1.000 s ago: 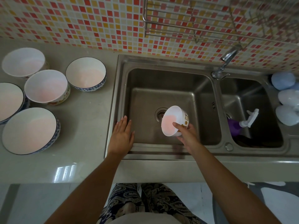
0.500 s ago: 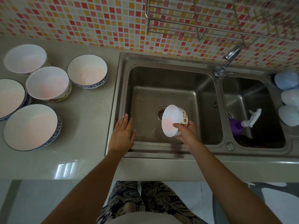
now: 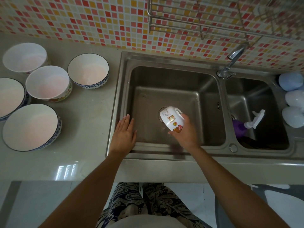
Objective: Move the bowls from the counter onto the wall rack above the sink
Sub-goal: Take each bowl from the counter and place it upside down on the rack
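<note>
Bowl inverted over sink basin; rack not yet loaded.

The right hand is clamped on a small bowl, tipped mouth-down above the drain, probably to shed water before racking. The left hand lies flat and spread on the sink rim, holding nothing, likely as a brace. Five bowls stand upright on the desk, left of the sink. The rack above holds nothing in view.

Open path to the rack
Faucet juts at 1 o'clock under the wall rack; bowls crowd the counter at 9.
</note>
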The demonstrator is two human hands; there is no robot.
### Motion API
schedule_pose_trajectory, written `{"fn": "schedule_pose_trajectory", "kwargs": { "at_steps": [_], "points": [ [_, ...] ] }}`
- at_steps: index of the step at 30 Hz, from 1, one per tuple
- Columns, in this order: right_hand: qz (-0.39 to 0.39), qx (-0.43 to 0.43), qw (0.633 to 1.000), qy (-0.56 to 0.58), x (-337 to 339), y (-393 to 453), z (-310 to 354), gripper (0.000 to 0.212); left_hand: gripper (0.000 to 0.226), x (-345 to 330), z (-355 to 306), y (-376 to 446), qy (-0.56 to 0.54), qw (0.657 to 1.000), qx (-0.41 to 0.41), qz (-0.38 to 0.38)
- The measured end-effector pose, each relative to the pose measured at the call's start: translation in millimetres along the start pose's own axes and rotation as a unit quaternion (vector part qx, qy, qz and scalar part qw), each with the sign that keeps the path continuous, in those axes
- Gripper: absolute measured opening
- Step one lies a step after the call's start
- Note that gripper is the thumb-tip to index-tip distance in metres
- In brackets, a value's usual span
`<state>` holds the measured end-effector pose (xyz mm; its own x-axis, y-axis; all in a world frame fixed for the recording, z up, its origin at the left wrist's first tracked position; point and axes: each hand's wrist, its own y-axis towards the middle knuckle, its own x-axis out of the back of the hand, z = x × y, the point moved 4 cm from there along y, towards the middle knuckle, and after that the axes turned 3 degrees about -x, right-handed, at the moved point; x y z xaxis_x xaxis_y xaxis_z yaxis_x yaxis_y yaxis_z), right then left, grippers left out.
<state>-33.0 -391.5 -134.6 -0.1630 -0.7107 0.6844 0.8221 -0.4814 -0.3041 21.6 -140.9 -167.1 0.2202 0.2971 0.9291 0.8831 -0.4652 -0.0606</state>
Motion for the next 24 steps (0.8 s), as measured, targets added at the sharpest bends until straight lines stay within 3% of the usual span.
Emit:
{"fn": "schedule_pose_trajectory", "kwargs": {
  "at_steps": [5,10,13,16,19,24],
  "points": [
    [-0.012,0.139,0.968,-0.208,-0.6,-8.7,3.0,0.092,0.053,-1.0,-0.2,0.2,0.001,1.000,0.005,0.005],
    [-0.032,0.198,0.920,-0.335,-3.6,-18.3,2.1,0.088,0.052,-0.6,0.1,-1.0,0.004,1.000,0.002,0.005],
    [-0.018,0.165,0.956,-0.242,-0.5,-17.1,4.2,0.090,0.057,0.1,-0.5,-2.3,0.007,1.000,-0.008,0.018],
    [-0.047,0.063,0.994,-0.075,11.8,-15.7,12.8,0.091,0.066,3.8,-0.9,-6.1,0.012,0.999,-0.016,0.036],
    [-0.070,-0.005,0.997,0.007,25.0,-14.2,21.7,0.086,0.071,14.2,-4.2,-5.7,0.009,0.999,-0.021,0.037],
    [-0.041,-0.046,0.989,0.137,46.8,-7.8,31.7,0.069,0.073,58.2,-25.3,19.3,0.003,0.999,-0.042,-0.010]
  ]
}}
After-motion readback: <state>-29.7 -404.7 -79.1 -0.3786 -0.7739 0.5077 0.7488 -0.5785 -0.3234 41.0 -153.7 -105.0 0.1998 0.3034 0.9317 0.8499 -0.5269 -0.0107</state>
